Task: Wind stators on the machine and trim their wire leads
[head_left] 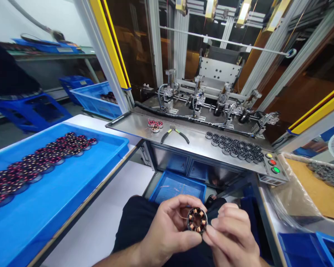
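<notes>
Above my lap, my left hand [174, 226] grips a motor stator [197, 220], a dark ring with copper windings facing me. Its thumb lies along the lower edge and its fingers curl behind. A thin wire juts from the stator's left side. My right hand [233, 231] is closed in a pinch, thumb and forefinger touching the stator's lower right rim. Whether that pinch has the rim or a fine wire end, I cannot tell. Cutting pliers [174, 134] with black and green handles lie spread on the metal ledge [196, 142], near a few red-and-copper wound stators [155, 128].
Rows of dark unwound cores [236, 146] sit right on the ledge, near a button box [272, 167]. Behind stands a winding machine [208, 100]. A blue tray [100, 163] of wound stators is left, a carton [306, 185] right, and a blue bin [180, 185] below.
</notes>
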A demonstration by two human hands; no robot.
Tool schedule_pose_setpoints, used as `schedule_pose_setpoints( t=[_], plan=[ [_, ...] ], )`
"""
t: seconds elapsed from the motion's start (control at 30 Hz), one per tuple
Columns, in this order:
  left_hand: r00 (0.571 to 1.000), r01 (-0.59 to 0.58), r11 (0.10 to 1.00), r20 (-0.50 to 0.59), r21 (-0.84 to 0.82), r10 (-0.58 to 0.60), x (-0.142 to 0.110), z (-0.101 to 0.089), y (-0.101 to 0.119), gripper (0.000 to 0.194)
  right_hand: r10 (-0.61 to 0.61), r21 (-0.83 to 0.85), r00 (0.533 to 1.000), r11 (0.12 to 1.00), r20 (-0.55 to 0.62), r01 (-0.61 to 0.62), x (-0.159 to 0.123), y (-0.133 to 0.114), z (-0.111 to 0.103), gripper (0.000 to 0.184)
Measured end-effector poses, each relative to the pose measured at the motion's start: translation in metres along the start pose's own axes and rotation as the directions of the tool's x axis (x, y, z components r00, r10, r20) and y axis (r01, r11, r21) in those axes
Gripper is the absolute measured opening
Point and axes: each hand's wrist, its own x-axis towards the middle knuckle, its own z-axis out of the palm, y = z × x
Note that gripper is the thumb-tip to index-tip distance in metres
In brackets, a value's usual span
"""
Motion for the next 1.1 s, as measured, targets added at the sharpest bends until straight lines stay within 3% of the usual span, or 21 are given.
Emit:
schedule_pose_setpoints(
  t=[0.07,0.17,0.3,0.4,0.5,0.63,0.77,0.9,1.1],
  plan=[
    [0.987,-0.160,0.983,-0.018,0.092,0.162,0.000,0.002,-0.002,0.043,-0.010,-0.011,0.999,1.000,-0.053,0.009,-0.003,-0.002,0.006,0.012],
    [0.943,-0.315,0.930,-0.043,0.191,0.329,0.000,0.004,-0.002,0.048,0.068,0.034,0.996,0.997,-0.064,-0.066,-0.009,-0.004,0.012,0.015],
    [0.901,-0.396,0.880,-0.073,0.263,0.428,-0.001,0.007,-0.004,0.047,0.214,0.152,0.974,0.968,-0.078,-0.201,-0.018,-0.008,0.018,0.016],
    [0.888,-0.404,0.862,-0.096,0.305,0.450,-0.004,0.009,-0.007,0.044,0.370,0.210,0.929,0.910,-0.025,-0.357,-0.021,-0.009,0.022,0.012],
    [0.917,-0.343,0.896,-0.105,0.283,0.385,-0.007,0.006,-0.008,0.046,0.405,0.212,0.914,0.894,-0.010,-0.394,-0.020,-0.007,0.024,0.013],
    [0.989,-0.134,0.955,-0.030,0.264,0.147,-0.007,-0.008,0.000,0.062,0.349,0.199,0.934,0.913,0.073,-0.357,-0.017,0.002,0.021,0.012],
    [0.990,0.009,0.969,0.137,0.248,-0.045,-0.003,-0.019,0.007,0.043,0.317,0.187,0.933,0.919,0.170,-0.346,-0.015,0.009,0.013,0.013],
    [0.992,0.031,0.980,0.114,0.195,-0.054,0.001,-0.021,0.005,0.033,0.318,0.121,0.917,0.927,0.242,-0.354,-0.011,0.011,0.007,0.016],
    [0.983,-0.007,0.997,0.183,0.075,-0.006,0.000,-0.026,-0.001,0.030,0.362,0.027,0.907,0.926,0.217,-0.376,-0.005,0.007,0.001,0.017]
  ],
)
